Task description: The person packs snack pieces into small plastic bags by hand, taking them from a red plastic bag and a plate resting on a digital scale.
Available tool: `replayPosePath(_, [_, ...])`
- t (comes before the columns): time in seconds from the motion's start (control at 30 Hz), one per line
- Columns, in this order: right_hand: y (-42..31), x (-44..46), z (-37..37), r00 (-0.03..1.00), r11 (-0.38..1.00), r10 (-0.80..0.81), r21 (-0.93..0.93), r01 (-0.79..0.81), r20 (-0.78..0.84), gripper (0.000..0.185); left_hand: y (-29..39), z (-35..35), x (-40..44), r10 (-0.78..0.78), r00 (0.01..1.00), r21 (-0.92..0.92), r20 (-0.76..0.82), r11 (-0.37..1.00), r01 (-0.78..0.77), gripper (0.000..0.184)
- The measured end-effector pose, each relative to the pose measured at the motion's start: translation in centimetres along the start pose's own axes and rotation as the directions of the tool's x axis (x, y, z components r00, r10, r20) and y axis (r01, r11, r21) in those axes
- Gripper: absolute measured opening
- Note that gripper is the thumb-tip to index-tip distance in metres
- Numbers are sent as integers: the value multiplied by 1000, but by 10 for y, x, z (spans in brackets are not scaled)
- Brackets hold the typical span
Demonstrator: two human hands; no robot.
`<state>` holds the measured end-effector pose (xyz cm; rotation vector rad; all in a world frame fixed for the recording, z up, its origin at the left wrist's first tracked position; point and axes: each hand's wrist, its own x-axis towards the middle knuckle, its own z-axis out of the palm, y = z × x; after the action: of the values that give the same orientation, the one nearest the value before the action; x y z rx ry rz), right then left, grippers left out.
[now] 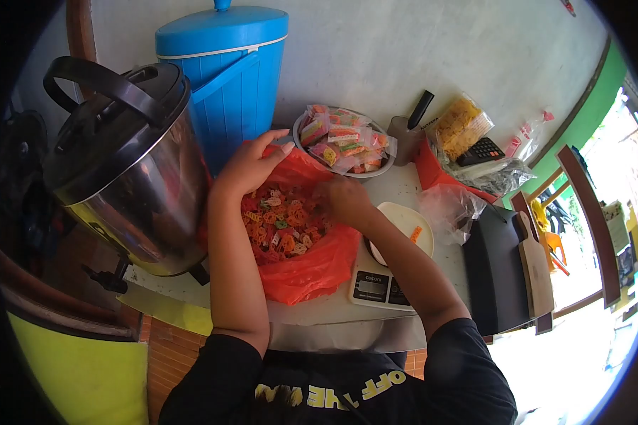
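A red plastic bag (312, 273) lies open on the table, full of small orange, red, green and pale snack pieces (283, 223). At its far left rim is my left hand (252, 166), closed on the plastic with the fingers bent. Over the bag's right side is my right hand (340, 198), its fingers blurred and partly hidden. Right of the bag, a white plate (400, 216) with one or more orange pieces sits on a kitchen scale (376, 289). Behind the bag stands a metal bowl (386, 167) of filled clear packets (347, 138).
A large steel container (138, 191) and a blue lidded cooler (237, 92) stand at the left. To the right are a red box (432, 166) with a calculator (480, 151), crumpled clear plastic (450, 209), a black case (496, 269) and a wooden board (535, 265).
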<state>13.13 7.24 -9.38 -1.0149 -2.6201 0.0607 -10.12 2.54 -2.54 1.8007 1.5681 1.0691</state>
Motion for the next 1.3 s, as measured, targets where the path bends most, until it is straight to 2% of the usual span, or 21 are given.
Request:
replayPosePath(0.17, [2, -11, -9, 991, 978, 105, 188, -87, -86, 14, 1, -2, -1, 4, 1000, -11, 0, 1000, -4, 53])
replayPosePath(0.27, [7, -16, -16, 990, 970, 114, 225, -93, -85, 16, 0, -2, -1, 6, 1000, -7, 1, 1000, -6, 53])
replayPosePath(0.37, [2, -22, -21, 958, 996, 33, 93, -6, -284, 16, 4, -3, -3, 11, 1000, -3, 4, 1000, -11, 53])
replayPosePath(0.47, [-22, -29, -44, 983, 918, -114, 363, 161, -147, 25, 7, -4, -5, 19, 1000, -26, 8, 999, -19, 53])
replayPosePath(0.53, [-41, -49, -48, 974, 890, -221, 418, 184, 41, 40, 6, -4, -4, 40, 999, -21, -13, 999, -40, 52])
replayPosePath(0.67, [-69, -83, -25, 902, 900, -426, 140, 413, 76, 48, 2, -1, -3, 110, 991, 16, -75, 994, -110, 51])
replayPosePath(0.73, [-70, -87, -11, 887, 896, -443, 54, 440, 128, 56, 1, -1, -4, 133, 988, 17, -82, 991, -132, 50])
replayPosePath(0.83, [-56, -66, -15, 932, 939, -345, 50, 342, 114, 52, 5, -2, -6, 139, 987, 3, -81, 990, -139, 50])
replayPosePath(0.9, [-49, -53, -39, 935, 956, -255, 83, 283, -248, 48, 11, -5, -8, 138, 988, -22, -76, 990, -140, 50])
replayPosePath(1.0, [-40, -43, -57, 902, 960, -135, 169, 221, -410, 48, 16, -8, -12, 92, 994, -57, -55, 994, -95, 48])
replayPosePath(1.1, [-34, -62, -37, 963, 954, -271, 135, 267, 12, 39, 15, -8, -12, 135, 988, -33, -70, 990, -137, 48])
replayPosePath(1.2, [-39, -78, -53, 863, 966, -260, 106, 238, 434, 42, 17, -4, -14, 168, 980, 5, -109, 986, -169, 48])
replayPosePath(1.3, [-25, -91, -33, 882, 951, -297, 197, 238, 365, 46, 18, -4, -14, 167, 980, 4, -107, 986, -167, 48])
